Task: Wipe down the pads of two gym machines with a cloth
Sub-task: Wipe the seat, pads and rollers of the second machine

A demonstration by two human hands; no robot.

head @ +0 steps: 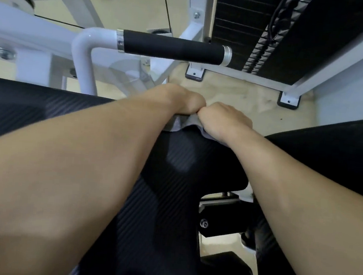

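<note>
A black ribbed pad (pixel 180 165) of a gym machine runs from the bottom of the view up to the middle. A grey cloth (pixel 183 123) is draped over its far end. My left hand (pixel 179 97) and my right hand (pixel 223 121) sit side by side on that end, fingers curled down over the cloth and pressing it against the pad. Their fingertips are hidden beyond the pad's edge. Most of the cloth is covered by my hands.
A white bar with a black foam grip (pixel 173 47) crosses just beyond my hands. Another black pad (pixel 25 106) lies at the left and one (pixel 332 155) at the right. A black weight stack (pixel 251 29) in a white frame stands at the upper right on the beige floor (pixel 234 96).
</note>
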